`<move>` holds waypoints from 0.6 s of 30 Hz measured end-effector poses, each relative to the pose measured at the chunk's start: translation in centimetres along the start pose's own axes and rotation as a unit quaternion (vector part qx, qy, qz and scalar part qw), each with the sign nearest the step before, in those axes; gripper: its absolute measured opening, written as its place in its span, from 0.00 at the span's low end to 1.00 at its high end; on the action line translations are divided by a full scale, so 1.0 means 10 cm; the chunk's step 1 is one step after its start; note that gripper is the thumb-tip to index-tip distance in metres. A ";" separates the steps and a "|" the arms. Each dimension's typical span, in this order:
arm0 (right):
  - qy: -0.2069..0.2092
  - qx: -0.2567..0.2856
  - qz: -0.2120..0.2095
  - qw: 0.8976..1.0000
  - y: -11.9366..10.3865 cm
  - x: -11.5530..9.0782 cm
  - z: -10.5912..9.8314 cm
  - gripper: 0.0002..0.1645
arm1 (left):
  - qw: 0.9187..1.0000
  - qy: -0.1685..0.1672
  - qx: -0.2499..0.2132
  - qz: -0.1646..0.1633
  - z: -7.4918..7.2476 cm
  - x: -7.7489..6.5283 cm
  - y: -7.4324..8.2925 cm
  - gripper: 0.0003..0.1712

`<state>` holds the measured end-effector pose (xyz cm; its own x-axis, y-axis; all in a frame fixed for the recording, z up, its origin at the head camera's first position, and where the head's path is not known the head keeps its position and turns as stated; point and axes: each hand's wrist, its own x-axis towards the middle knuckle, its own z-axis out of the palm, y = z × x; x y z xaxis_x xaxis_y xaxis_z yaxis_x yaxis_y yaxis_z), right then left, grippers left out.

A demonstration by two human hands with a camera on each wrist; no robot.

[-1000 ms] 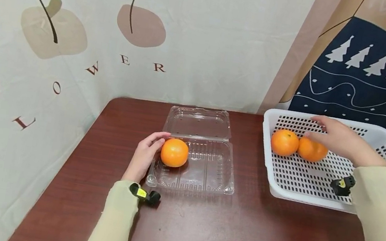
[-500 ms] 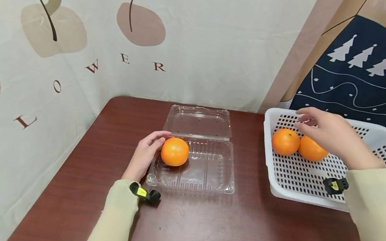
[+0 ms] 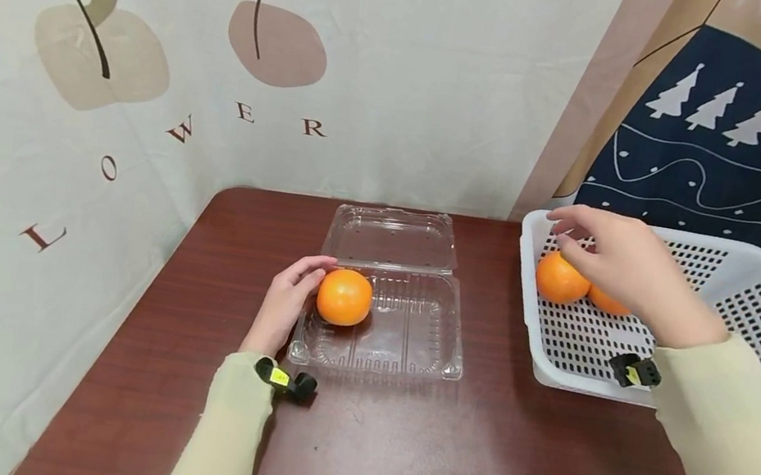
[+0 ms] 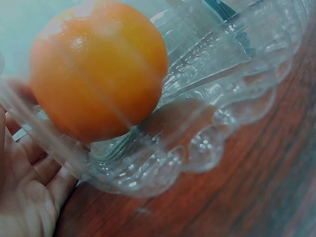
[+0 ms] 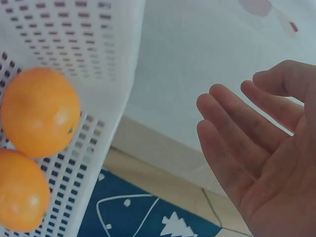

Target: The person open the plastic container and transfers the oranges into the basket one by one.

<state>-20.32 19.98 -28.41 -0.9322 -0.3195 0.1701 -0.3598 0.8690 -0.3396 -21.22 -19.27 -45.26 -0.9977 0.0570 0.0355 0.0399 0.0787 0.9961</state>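
Note:
My left hand (image 3: 286, 299) rests along the left side of a clear plastic clamshell box (image 3: 410, 334), fingers against the outside of its wall. Inside the box, near that hand, sits an orange (image 3: 344, 297); the left wrist view shows the same orange (image 4: 98, 74) close up, beside the fingers (image 4: 47, 170). My right hand (image 3: 620, 255) hovers over the left part of a white plastic basket (image 3: 596, 384), its fingers loosely bent with nothing in them. Below it lie two oranges, one at the basket's left wall (image 3: 562, 280), the other orange (image 3: 608, 301) partly hidden by the hand.
The box's lid (image 3: 391, 239) lies folded back toward the wall cloth (image 3: 408, 109). Brown tabletop (image 3: 383, 454) spreads in front of box and basket. Dark blue tree-patterned cloth (image 3: 734, 177) hangs behind the basket.
My right hand has moved left over the basket, from above the right-hand orange to above the left one. The left hand, the box and the oranges stay in place.

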 end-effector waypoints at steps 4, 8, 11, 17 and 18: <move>0.013 0.005 -0.015 1.000 -0.08 -0.03 0.02 0.19 | 1.000 0.005 0.002 0.005 0.00 0.01 -0.04 0.19; 0.028 0.002 -0.031 0.999 -0.18 -0.06 0.04 0.20 | 1.000 0.007 0.002 0.009 0.01 0.01 -0.04 0.19; 0.045 0.000 -0.052 0.998 -0.25 -0.08 0.06 0.20 | 1.000 0.011 -0.001 0.014 0.01 0.01 -0.04 0.17; 0.065 0.016 -0.077 0.995 -0.37 -0.13 0.11 0.19 | 1.000 0.012 -0.003 0.018 0.01 0.02 -0.05 0.16; 0.069 0.019 -0.079 0.994 -0.39 -0.14 0.12 0.19 | 1.000 0.011 -0.003 0.017 0.01 0.02 -0.05 0.16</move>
<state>-17.70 16.56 -28.46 -0.8504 -0.3946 0.3480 -0.5056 0.7961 -0.3327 -21.47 -19.25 -45.78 -0.9968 0.0367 0.0711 0.0735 0.0709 0.9948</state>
